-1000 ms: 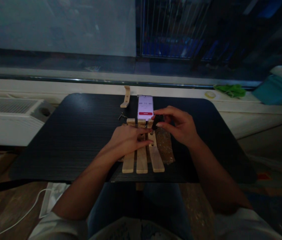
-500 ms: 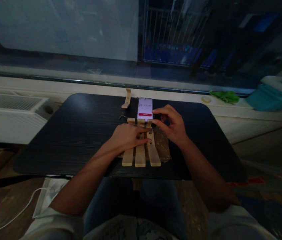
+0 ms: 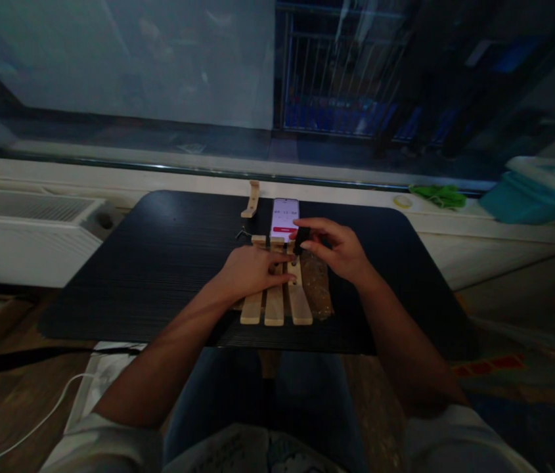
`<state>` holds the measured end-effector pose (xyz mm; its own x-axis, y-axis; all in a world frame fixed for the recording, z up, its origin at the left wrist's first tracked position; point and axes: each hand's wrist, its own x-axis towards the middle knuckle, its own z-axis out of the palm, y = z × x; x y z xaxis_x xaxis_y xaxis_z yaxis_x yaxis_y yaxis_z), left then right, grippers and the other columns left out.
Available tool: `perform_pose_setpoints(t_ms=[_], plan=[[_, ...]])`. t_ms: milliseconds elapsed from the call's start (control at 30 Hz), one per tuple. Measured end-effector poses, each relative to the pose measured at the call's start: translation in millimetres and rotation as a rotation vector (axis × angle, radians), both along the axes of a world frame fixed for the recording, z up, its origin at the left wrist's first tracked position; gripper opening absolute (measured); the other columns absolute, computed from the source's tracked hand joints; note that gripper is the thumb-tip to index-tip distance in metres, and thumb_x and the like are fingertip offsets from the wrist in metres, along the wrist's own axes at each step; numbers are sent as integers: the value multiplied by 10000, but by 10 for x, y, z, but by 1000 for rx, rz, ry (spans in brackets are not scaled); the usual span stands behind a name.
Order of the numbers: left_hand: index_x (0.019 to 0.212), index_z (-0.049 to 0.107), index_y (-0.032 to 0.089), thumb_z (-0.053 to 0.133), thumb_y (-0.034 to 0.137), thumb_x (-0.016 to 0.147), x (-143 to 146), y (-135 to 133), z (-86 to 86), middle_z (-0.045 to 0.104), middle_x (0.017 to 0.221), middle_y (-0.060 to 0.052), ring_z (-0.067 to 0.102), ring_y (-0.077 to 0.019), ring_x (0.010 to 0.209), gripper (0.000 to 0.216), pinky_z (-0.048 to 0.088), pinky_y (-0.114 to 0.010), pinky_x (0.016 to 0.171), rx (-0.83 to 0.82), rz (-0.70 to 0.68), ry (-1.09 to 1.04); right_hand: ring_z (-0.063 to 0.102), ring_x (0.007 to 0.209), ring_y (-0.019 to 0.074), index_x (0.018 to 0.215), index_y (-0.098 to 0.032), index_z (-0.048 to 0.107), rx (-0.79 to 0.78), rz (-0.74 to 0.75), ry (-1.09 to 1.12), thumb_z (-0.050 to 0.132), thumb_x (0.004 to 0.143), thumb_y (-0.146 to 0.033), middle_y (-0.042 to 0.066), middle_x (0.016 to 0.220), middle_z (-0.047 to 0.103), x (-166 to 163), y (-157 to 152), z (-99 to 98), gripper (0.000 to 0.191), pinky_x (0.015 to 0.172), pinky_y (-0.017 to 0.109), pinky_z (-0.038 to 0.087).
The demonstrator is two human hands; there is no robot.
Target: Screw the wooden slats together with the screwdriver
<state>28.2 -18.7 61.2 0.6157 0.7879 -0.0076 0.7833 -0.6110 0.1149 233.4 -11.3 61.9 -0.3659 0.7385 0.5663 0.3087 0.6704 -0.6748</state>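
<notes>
Three bent wooden hooks (image 3: 274, 305) lie side by side, their long ends toward me. My left hand (image 3: 247, 268) reaches across them, thumb and forefinger set a little apart on the right wooden hook (image 3: 299, 303), which has holes in it. My right hand (image 3: 336, 246) pinches a short black screwdriver (image 3: 301, 238) between thumb and fingers, upright over that hook's upper hole. Its tip is too small to make out, close to my left forefinger. Under the hooks is a brown, shiny wrapped pad (image 3: 317, 289).
A lit phone (image 3: 284, 213) lies just beyond the hooks. A fourth wooden hook (image 3: 251, 200) rests at the black table's (image 3: 159, 263) far edge, with small metal screws (image 3: 243, 232) nearby. On the sill are a tape roll (image 3: 402, 202), a green cloth (image 3: 439, 195) and a teal container (image 3: 518, 197).
My right hand has shifted slightly left, and the black screwdriver in it shows more upright. My left hand stays on the hooks. The view has tilted a little.
</notes>
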Motion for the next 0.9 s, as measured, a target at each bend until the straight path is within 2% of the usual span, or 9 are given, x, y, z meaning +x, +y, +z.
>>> perform_pose_setpoints(t_ms=[300,500,733,900], plan=[[1262,618,318,475,607,884,-7,4,-6,715,1118,-77,687,-289,961,497,536,-398,797,2,6,-13,441,569,93,1024,-251,680,46,-101,110,727,749,-332,-42,733,592,-99,-8,-17,291,540,249,395],[1260,619,325,463,626,881,-1,0,-6,725,1092,-67,692,-279,950,508,536,-378,788,24,11,3,478,602,102,1030,-250,649,81,-136,114,710,754,-277,-17,845,635,-143,-21,-38,283,550,265,412],[1247,630,312,469,620,884,-4,4,-17,719,1115,-81,694,-304,962,502,545,-415,790,29,-3,-10,552,704,118,1104,-275,642,137,-15,53,678,808,-278,2,961,681,-73,4,-50,297,625,275,459],[1259,623,317,474,626,879,-9,11,-28,721,1113,-80,694,-312,964,512,549,-423,787,36,-2,-17,568,699,112,1204,-258,593,70,69,-21,575,875,-279,37,1083,692,14,-9,-18,331,613,270,474]])
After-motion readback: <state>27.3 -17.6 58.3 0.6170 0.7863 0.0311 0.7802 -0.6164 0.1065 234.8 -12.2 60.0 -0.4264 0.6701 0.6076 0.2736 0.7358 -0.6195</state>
